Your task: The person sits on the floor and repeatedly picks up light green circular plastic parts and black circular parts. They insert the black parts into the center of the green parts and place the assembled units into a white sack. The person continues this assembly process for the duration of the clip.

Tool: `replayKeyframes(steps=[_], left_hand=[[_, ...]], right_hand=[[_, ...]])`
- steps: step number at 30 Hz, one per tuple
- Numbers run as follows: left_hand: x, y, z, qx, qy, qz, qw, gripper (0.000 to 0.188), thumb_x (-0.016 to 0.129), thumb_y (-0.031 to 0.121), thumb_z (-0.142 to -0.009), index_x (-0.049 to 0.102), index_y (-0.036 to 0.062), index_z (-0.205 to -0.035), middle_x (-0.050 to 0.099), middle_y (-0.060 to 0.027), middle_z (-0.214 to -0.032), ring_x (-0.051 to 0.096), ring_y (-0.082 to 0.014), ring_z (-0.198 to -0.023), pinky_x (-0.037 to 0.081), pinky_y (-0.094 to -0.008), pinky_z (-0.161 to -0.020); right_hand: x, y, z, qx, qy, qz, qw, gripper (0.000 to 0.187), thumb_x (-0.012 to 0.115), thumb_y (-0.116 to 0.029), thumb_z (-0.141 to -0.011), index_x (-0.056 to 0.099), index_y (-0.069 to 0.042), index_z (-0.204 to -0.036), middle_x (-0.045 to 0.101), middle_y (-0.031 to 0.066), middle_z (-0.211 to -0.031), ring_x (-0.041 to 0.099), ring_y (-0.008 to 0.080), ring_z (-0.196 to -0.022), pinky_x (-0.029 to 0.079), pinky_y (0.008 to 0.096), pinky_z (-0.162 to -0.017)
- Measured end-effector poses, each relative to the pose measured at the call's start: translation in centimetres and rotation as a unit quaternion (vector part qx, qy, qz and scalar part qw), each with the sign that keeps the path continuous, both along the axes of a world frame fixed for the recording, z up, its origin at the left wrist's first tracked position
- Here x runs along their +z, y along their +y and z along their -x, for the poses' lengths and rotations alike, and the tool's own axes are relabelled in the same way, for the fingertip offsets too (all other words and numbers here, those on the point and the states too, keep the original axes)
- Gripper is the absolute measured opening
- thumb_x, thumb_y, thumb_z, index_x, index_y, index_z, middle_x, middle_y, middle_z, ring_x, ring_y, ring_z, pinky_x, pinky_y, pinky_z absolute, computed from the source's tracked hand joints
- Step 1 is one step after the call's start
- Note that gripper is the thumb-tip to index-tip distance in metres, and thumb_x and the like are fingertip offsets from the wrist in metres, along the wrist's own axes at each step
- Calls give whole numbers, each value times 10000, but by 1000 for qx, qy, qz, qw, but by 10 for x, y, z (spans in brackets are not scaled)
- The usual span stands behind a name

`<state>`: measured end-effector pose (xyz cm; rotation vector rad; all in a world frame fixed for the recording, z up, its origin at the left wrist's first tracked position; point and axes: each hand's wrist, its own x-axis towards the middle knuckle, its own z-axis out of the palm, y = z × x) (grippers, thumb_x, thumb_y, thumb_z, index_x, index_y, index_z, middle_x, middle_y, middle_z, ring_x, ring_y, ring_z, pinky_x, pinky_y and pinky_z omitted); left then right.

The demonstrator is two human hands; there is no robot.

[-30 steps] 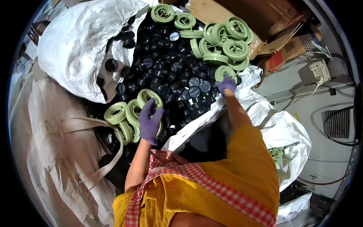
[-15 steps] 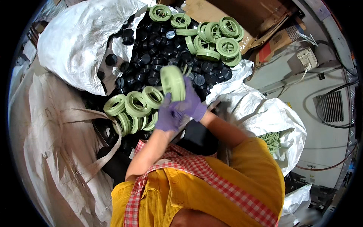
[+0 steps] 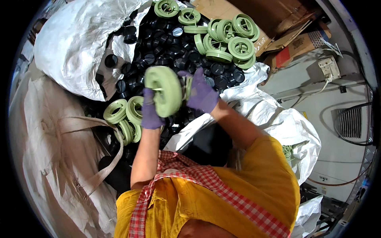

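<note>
My left hand, in a purple glove, is closed on the edge of a pale green plastic ring with an open centre, tilted and smeared by motion. Just to its right, my gloved right hand has its fingers bent around a thin green plastic piece; its exact shape is blurred. More green rings lie beside my left wrist, partly covered by that hand. Black round caps are heaped beneath and beyond both hands.
Several green rings are piled at the far right of the heap. A white woven sack lies far left, a beige sack with a strap nearer. Right are another white bag with thin green pieces, cardboard and a power socket.
My hands, close together before, have moved apart. The left has carried the green ring leftward, over the nearer rings; the right stays near its place with the thin green piece.
</note>
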<state>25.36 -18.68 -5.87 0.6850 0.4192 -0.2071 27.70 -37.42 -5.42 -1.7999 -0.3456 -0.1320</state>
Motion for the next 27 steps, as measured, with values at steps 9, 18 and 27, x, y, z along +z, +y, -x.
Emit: replayKeyframes(steps=[9,18,27], left_hand=[[-50,65,-3,-68,-143,-811,563,611,754,328,-689,547,85,-1211,432,-209,-1329,399,-375,-1232,355,-433,-1021],[1,-11,-4,-126,-123,-167,970,473,597,243,-871,449,61,-1282,563,-95,-1174,576,-217,-997,459,-297,-876],[15,-40,18,-1,-78,153,985,405,544,92,-882,430,85,-1271,566,-75,-1112,598,-197,-981,529,-340,-823]], right_hand=[[-68,-148,-131,-213,4,526,823,424,720,-242,-695,578,-164,-1087,615,77,-1070,562,320,-953,456,395,-837],[33,-68,-24,85,-260,343,898,386,715,-242,-640,598,-139,-993,621,71,-939,578,284,-875,435,406,-784],[9,6,20,62,220,-414,881,368,378,-260,-980,428,-33,-1266,501,110,-1202,487,202,-1125,386,340,-981]])
